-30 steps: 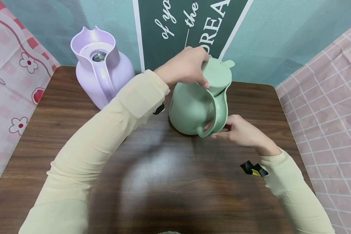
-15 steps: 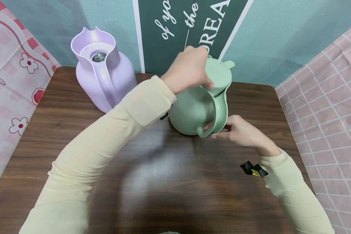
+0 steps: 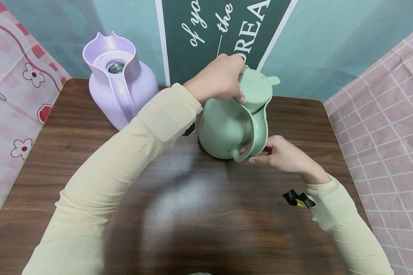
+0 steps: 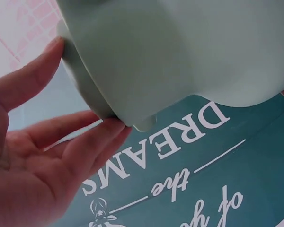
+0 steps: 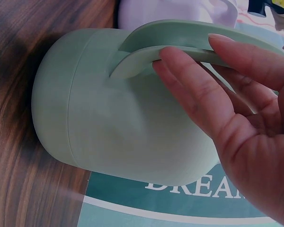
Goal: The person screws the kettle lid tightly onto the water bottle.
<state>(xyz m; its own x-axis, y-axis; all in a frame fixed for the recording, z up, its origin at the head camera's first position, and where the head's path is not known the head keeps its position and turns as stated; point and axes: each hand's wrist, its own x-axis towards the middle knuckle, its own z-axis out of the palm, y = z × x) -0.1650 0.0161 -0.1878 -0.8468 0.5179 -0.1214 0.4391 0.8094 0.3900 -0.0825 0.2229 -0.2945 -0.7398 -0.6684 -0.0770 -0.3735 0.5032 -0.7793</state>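
A pale green vacuum jug [image 3: 223,130] stands on the wooden table with its handle [image 3: 260,133] toward the person's right. Its round lid [image 3: 258,89] sits in the mouth, a small tab [image 3: 273,80] sticking out to the right. The left hand [image 3: 220,78] grips the lid's edge; in the left wrist view its thumb and fingers [image 4: 109,130] pinch the rim [image 4: 80,78] from opposite sides. Lower down, the right hand [image 3: 285,152] holds the handle, its fingers [image 5: 189,85] curled through the loop in the right wrist view.
To the left stands a lilac jug [image 3: 137,84] with its mouth uncovered, close by the left forearm [image 3: 124,164]. A teal wall covering [image 3: 330,49] with lettering rises behind the table [image 3: 206,225]. Pink checked cloth [image 3: 382,126] borders the right side.
The left hand has swung right over the lid and back left. The lid's tab now points slightly farther right and nearer the person. The jug and right hand have stayed still.
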